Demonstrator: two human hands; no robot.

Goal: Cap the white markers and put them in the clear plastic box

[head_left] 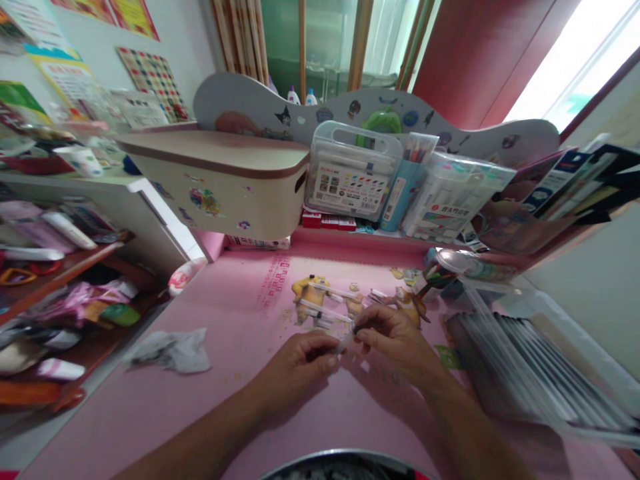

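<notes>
Over the middle of the pink desk, my left hand (307, 357) pinches one end of a slim translucent pen-like tube (345, 343). My right hand (385, 333) has its fingers closed around the upper end, where a small dark part shows. Just beyond the hands lie several more clear, thin tubes (317, 310), some with black ends, on the desk's printed cartoon figures. At the bottom edge, a round metal-rimmed container (335, 455) with dark small pieces in it is partly cut off.
To the right, a clear plastic bin (543, 300) holds many dark and clear rods. A crumpled white wrapper (173, 351) lies on the left of the desk (225, 407). Behind stand a lidded beige box (225, 193), a marker case (353, 173) and a pen cup (440, 273).
</notes>
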